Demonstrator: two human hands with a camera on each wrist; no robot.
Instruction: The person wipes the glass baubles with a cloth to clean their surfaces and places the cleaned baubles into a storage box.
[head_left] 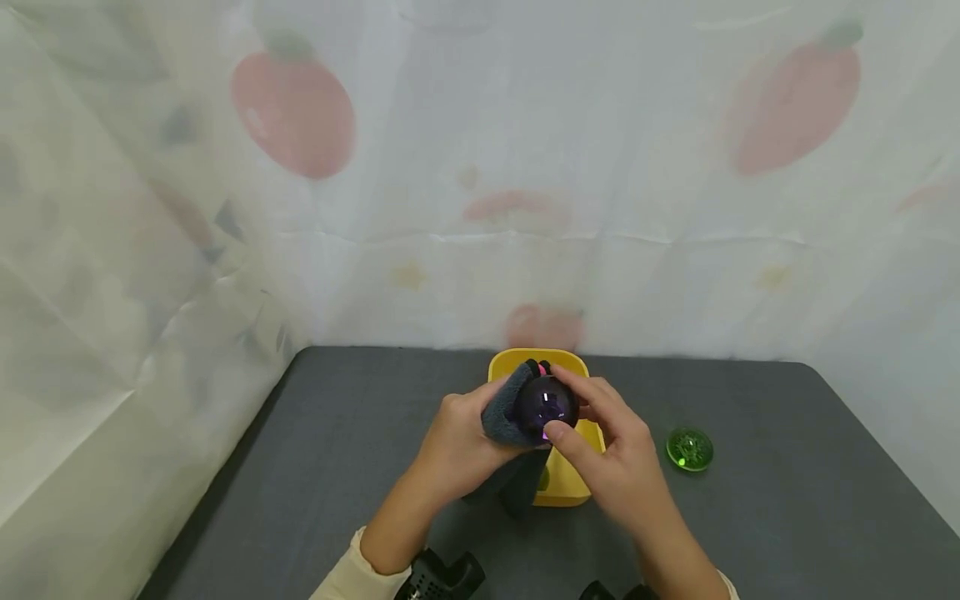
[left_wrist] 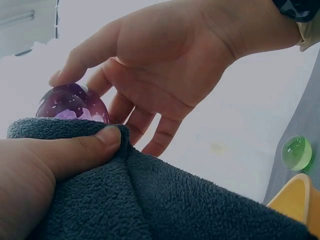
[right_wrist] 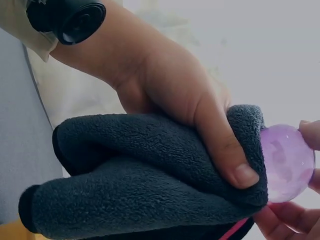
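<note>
Above the yellow plastic tub (head_left: 577,483), the right hand (head_left: 611,454) pinched a purple glass ball (head_left: 545,406) between thumb and fingertips; the left hand (head_left: 457,442) gripped a dark grey fleece cloth (head_left: 504,408) against it.

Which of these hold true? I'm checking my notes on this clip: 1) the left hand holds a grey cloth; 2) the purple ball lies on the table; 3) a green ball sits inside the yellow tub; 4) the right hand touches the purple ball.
1) The left hand holds a grey cloth: true.
2) False: the purple ball is held up between cloth and right hand, above the yellow tub.
3) False: the green ball sits on the dark table, right of the tub.
4) True: its fingertips pinch the ball.
</note>
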